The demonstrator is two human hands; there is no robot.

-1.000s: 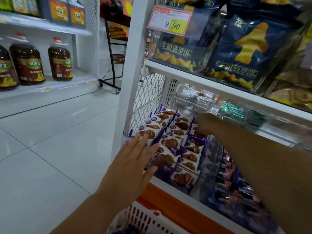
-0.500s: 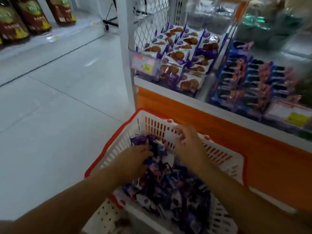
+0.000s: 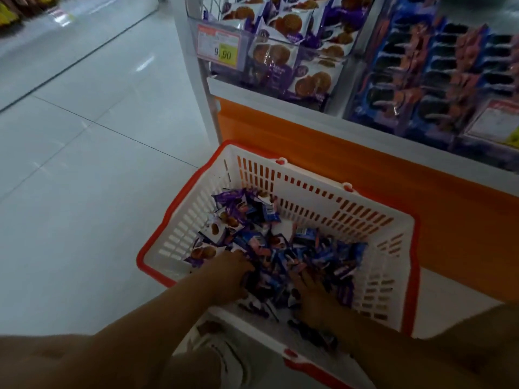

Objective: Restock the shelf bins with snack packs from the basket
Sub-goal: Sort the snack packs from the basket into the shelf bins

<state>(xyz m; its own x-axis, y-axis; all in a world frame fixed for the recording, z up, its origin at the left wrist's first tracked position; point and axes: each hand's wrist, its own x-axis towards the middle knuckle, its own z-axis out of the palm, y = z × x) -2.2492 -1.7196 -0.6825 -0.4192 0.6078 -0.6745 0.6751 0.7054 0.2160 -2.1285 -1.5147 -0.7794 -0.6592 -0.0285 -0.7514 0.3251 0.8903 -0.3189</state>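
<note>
A white basket with a red rim [image 3: 317,192] stands on the floor against the shelf base. It holds a heap of small purple and blue snack packs [image 3: 283,248]. My left hand [image 3: 233,266] digs into the left side of the heap, and its fingertips are hidden among the packs. My right hand [image 3: 311,287] lies on the middle of the heap with fingers stretched forward between packs. Above, a clear shelf bin of purple waffle-cookie packs [image 3: 295,54] sits beside a bin of blue sandwich-cookie packs [image 3: 438,80].
An orange panel [image 3: 351,158] forms the shelf base behind the basket. A white upright post [image 3: 193,68] marks the shelf's left end, with a price tag [image 3: 219,46] on the bin front. Grey tiled floor [image 3: 84,164] stretches to the left. My shoe [image 3: 222,357] is near the basket.
My view dropped from the shelf bins to the basket. Both hands left the waffle-cookie bin, came down, and have sunk deeper into the pile of packs, nearer my side of the basket.
</note>
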